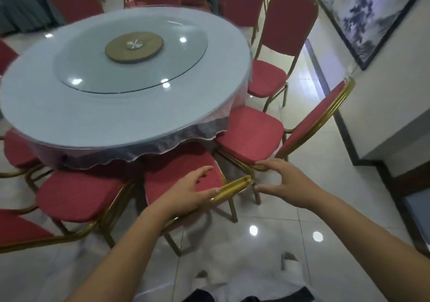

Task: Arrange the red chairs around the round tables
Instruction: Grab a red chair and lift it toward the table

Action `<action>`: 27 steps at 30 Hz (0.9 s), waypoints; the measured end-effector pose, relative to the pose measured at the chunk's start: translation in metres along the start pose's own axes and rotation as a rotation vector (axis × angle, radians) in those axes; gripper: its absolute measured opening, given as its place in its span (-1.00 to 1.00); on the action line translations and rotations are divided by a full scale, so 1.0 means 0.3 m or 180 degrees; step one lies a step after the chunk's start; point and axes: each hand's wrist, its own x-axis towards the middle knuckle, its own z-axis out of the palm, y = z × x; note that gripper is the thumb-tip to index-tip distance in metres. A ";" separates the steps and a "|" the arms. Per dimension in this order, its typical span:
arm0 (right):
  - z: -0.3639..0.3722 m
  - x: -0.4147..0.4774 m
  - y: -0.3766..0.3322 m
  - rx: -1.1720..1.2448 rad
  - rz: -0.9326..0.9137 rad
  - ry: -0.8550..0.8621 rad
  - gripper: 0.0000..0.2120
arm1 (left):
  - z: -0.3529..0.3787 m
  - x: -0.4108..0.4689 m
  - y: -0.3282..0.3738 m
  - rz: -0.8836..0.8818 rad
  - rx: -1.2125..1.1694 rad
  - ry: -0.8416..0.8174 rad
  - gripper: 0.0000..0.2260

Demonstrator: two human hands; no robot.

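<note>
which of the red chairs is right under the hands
The chair nearest the camera, seat tucked under the table's near edge. The left hand rests on its gold backrest top; the right hand hovers beside it.

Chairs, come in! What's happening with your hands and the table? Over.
Left hand on nearest chair's gold backrest. Right hand open beside it. Seat tucked under round table. Neighbour chair close alongside.

Near chair backrest largely hidden behind left hand.
</note>
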 end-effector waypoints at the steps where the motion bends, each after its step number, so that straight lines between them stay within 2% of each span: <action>1: -0.049 -0.002 0.058 0.0056 0.0034 0.0061 -0.36 | 0.041 0.042 0.058 0.0063 0.0046 0.0011 -0.25; 3: -0.147 -0.016 0.182 0.0101 0.0077 0.0186 -0.42 | 0.131 0.132 0.181 0.0154 -0.0007 0.0107 -0.19; 6: -0.273 -0.082 0.355 0.0204 0.0047 0.0327 -0.51 | 0.298 0.288 0.350 0.0267 0.0050 0.0158 -0.27; 10: -0.373 -0.130 0.571 0.0339 -0.0054 0.0277 -0.51 | 0.520 0.494 0.532 0.0294 0.0252 -0.0030 -0.23; 14: -0.468 -0.112 0.729 0.0277 0.0067 0.0219 -0.43 | 0.665 0.616 0.649 0.0128 0.0092 0.0134 -0.20; 17: -0.571 -0.066 0.795 0.0210 -0.0013 0.0130 -0.36 | 0.712 0.681 0.695 0.0028 0.0175 0.0225 -0.14; 23: -0.768 0.210 0.886 -0.0332 -0.0280 0.0361 -0.32 | 0.705 0.901 0.768 -0.0304 0.0388 0.0568 -0.01; 25: -0.819 0.335 0.920 -0.0718 -0.0430 0.0288 -0.30 | 0.697 1.010 0.772 -0.0428 0.0410 0.0461 -0.01; 27: -0.854 0.420 0.947 -0.1205 -0.0643 0.0252 -0.28 | 0.694 1.084 0.770 -0.0456 0.0414 0.0139 -0.07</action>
